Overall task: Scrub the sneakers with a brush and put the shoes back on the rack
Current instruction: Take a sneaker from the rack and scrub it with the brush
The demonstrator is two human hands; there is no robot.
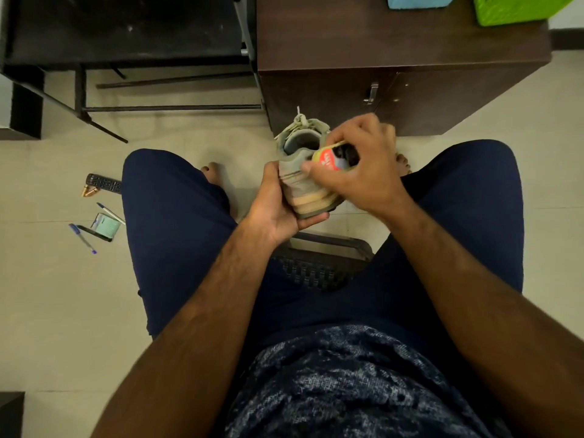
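gripping one sneaker (303,181), one brush (335,158); two hands.

Left grip (278,200) cupped sideways, thumb forward, right grip (363,172) curled tight, knuckles up

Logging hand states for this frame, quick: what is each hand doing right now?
Left hand: closed, holding the sneaker at its heel end.
Right hand: closed, holding the brush against the sneaker.
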